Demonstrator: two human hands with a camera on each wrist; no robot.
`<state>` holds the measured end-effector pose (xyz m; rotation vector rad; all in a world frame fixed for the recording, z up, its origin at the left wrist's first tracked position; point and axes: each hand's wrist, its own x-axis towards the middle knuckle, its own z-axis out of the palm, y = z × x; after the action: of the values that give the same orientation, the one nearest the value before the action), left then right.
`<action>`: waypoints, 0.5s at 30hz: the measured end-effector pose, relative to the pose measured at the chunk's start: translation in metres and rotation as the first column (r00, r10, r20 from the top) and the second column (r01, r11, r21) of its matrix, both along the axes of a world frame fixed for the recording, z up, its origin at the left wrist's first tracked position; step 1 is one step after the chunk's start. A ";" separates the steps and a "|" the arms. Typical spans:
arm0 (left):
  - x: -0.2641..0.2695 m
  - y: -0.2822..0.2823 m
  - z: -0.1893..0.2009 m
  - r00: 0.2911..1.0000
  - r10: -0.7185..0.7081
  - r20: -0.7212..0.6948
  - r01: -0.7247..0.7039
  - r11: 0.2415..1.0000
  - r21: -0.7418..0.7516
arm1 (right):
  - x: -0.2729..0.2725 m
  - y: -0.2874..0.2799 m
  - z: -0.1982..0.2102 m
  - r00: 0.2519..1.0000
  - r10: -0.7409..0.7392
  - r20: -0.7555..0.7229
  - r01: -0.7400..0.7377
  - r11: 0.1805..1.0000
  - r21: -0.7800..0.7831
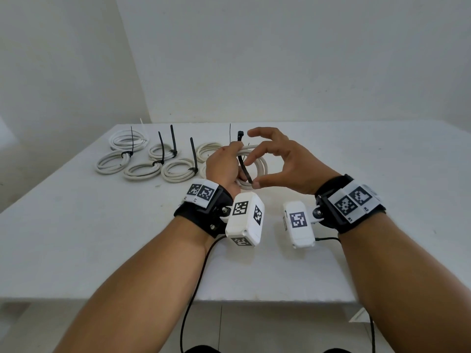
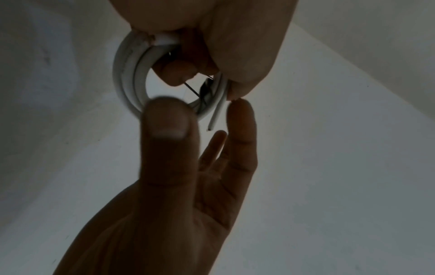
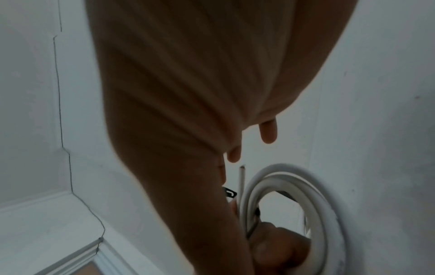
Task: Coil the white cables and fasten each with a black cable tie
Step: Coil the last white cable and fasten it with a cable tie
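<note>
Left grip (image 1: 223, 168) clamped round white cable coil (image 1: 263, 166), held over the worktop (image 1: 102, 238). Black cable tie (image 1: 246, 171) crosses the coil just right of it. Right grip (image 1: 285, 164) apart, thumb tip touching the tie's tail.

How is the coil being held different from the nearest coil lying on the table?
The held coil is gripped by the left hand; the table coil lies flat, untouched. The held coil's tie curves loosely and looks unfastened; the table coil's tie is cinched, with its tail sticking up. Both are white cable with a black tie.
</note>
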<state>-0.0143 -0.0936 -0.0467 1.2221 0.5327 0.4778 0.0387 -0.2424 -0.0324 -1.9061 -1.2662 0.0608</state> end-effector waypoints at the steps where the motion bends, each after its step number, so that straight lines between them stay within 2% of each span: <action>1: 0.000 -0.001 0.000 1.000 0.004 0.006 -0.003 1.000 -0.024 | 0.000 0.001 -0.001 1.000 0.008 0.000 -0.008 1.000 -0.008; 4: 0.001 -0.004 0.000 1.000 0.008 0.027 -0.006 0.998 -0.065 | 0.000 0.005 -0.006 0.999 0.000 0.045 -0.001 1.000 0.029; 8: 0.000 -0.009 -0.001 0.999 -0.013 0.051 0.012 1.000 0.020 | 0.000 0.013 -0.010 0.989 -0.106 0.100 0.074 0.957 0.280; 11: 0.001 -0.010 -0.005 0.998 -0.018 0.052 0.009 0.987 0.162 | 0.005 0.010 -0.007 0.967 -0.253 0.036 0.215 0.881 0.421; 15: 0.002 -0.014 -0.006 0.998 -0.038 0.055 0.020 0.954 0.301 | 0.009 0.006 -0.009 0.941 -0.332 -0.056 0.321 0.833 0.451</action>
<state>-0.0127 -0.1080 -0.0526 1.4990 0.3990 0.5840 0.0481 -0.2363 -0.0416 -1.6788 -0.8530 -0.4091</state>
